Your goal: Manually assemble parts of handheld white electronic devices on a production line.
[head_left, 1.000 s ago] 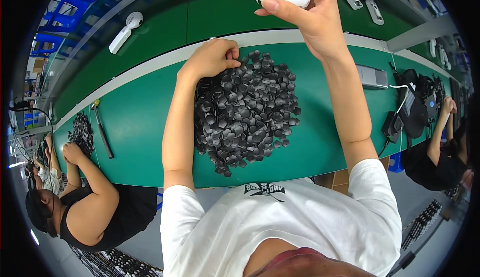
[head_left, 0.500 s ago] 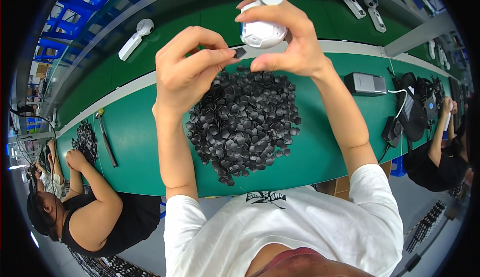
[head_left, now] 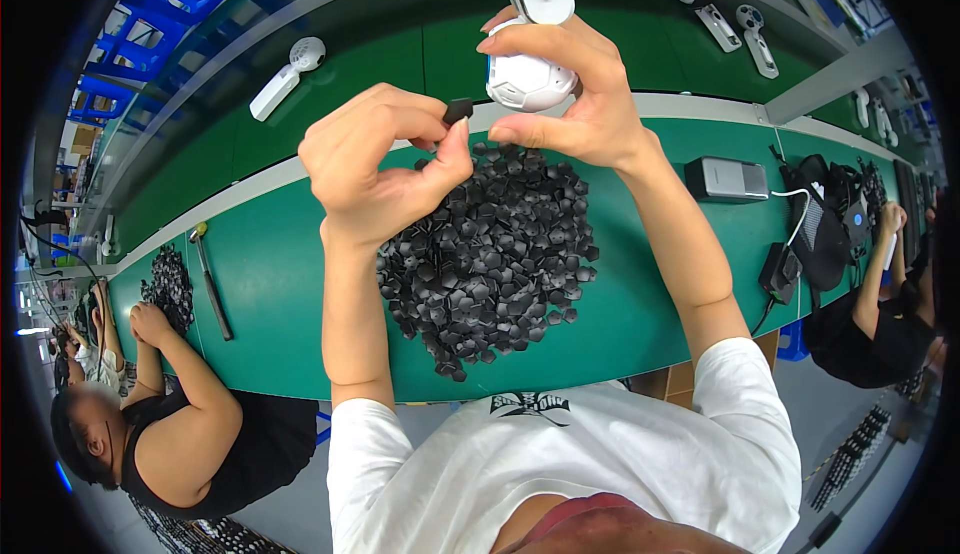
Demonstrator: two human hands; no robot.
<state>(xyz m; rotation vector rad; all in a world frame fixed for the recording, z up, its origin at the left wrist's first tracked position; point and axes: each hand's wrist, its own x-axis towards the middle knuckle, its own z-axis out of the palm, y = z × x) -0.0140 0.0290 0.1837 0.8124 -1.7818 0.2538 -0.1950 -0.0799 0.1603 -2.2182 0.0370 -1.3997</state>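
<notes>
Item: fitting step, one black piece to one white fan.

Left hand (head_left: 375, 169): raised above the desk (head_left: 270, 284), fingers pinched narrow on a single small black piece (head_left: 458, 111), held between thumb and forefinger just beside the fan's head and, as far as could be told, not yet touching it.

Right hand (head_left: 575, 94): closed around the rounded head of a small white handheld fan (head_left: 527, 79), its handle pointing up and away (the upper end ran out of the picture). Thumb below, fingers over the top.

Pile of black pieces (head_left: 490, 254): a loose heap on the green desk, directly under both hands.

Also on the desk: a second white fan (head_left: 287, 77) lying far left on the darker strip, a grey box (head_left: 727, 178) to the right, a long tool (head_left: 211, 284) at left. Two other people sat at either end, one with a smaller black heap (head_left: 170, 284).

Step judged: the piece had been picked and was being brought to the fan for attaching. The next move appeared to call for turning the piece to match its seat on the head, then pressing it home while the right hand held the fan steady; the seat itself was hidden by the fingers.
</notes>
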